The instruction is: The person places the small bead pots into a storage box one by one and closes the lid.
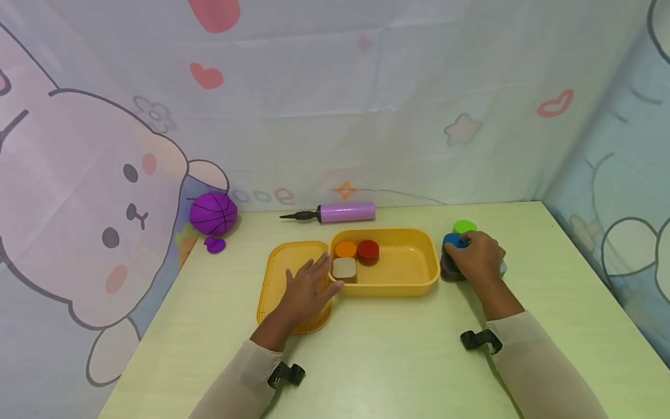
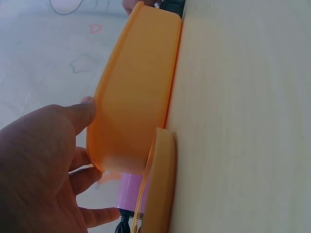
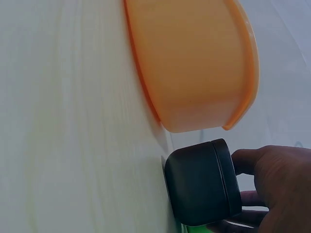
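In the head view, a yellow box [image 1: 405, 262] with rounded corners and a raised rim lies between the two hands; inside, toward its left end, are an orange round piece [image 1: 345, 249], a red round piece [image 1: 368, 251] and a pale-topped square piece [image 1: 344, 268]. The left hand [image 1: 309, 294] is wide, its fingers spread at this end, above the flat yellow lid [image 1: 272, 291]. Right of the box, the right hand [image 1: 478, 256] is narrow, pinching a blue round piece [image 1: 453, 240], next to a dark container [image 1: 450, 269] and a green piece [image 1: 464, 226]. In the left wrist view, the box shows a smooth outer wall, and the left thumb and fingers touch its end. In the right wrist view, the dark container is smooth, with a seam under its top; the right fingers are behind it, where the blue piece is hidden.
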Tool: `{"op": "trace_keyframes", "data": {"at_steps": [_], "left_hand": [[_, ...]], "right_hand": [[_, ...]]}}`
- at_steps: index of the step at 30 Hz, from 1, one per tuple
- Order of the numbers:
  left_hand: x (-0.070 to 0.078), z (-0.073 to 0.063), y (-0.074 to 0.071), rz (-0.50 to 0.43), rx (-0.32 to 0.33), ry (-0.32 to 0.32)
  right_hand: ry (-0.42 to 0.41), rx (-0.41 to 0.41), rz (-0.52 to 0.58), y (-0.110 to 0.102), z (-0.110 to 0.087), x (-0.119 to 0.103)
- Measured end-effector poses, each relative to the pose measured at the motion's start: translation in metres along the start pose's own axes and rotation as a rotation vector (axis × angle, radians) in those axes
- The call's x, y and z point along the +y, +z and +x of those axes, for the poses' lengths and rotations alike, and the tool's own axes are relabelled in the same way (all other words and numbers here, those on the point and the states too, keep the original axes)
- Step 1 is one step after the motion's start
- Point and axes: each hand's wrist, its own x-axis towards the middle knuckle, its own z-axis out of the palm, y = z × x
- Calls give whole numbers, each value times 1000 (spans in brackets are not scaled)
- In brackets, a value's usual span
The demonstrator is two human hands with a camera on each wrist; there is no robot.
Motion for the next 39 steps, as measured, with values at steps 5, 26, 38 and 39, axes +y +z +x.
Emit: {"op": "trace_keyframes", "data": {"at_steps": [5,26,38,39], "left_hand": [[1,0,-1,12,-8,-12],[-3,0,1,5,-2,8],[-3,1,1,4,-5,10],[-3,1,1,4,-6,10]], "right_hand": [[-38,43,42,0,-2,-2],[-383,396,296,6,0,-9],[-437,387,370,4,-4,-25],[-445,382,377,5,-4,-26]]}}
